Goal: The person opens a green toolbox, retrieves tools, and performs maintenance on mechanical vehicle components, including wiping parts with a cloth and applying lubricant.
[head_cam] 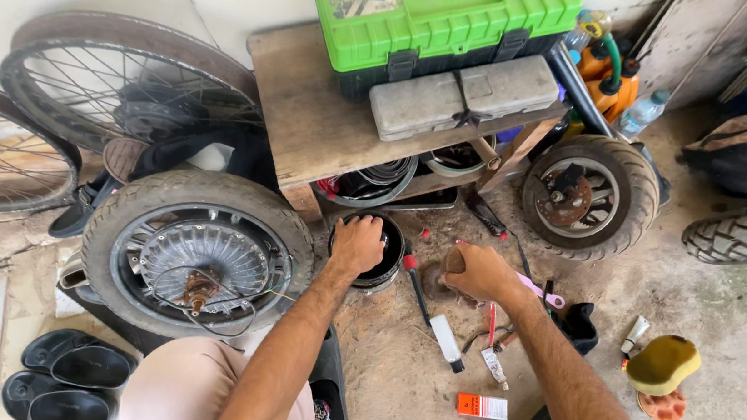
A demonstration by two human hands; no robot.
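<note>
My left hand [358, 242] rests palm-down on a round black part with a metal rim [389, 259] that sits on the dirt floor below a wooden bench [309, 122]. My right hand [477, 271] is closed around a small brown object [454, 260], just right of the black part. A red-handled tool [415, 282], a white tube [447, 339], a pink-handled tool [541, 293] and an orange box [481, 406] lie on the ground around my hands.
A hub-motor wheel [198, 252] lies to the left, with spoked wheels [121, 85] behind it. A small tyre [589, 196] leans at the right. A green toolbox [438, 15] and grey case [462, 95] sit on the bench. Black sandals [65, 381] and a yellow sponge [664, 364] lie nearby.
</note>
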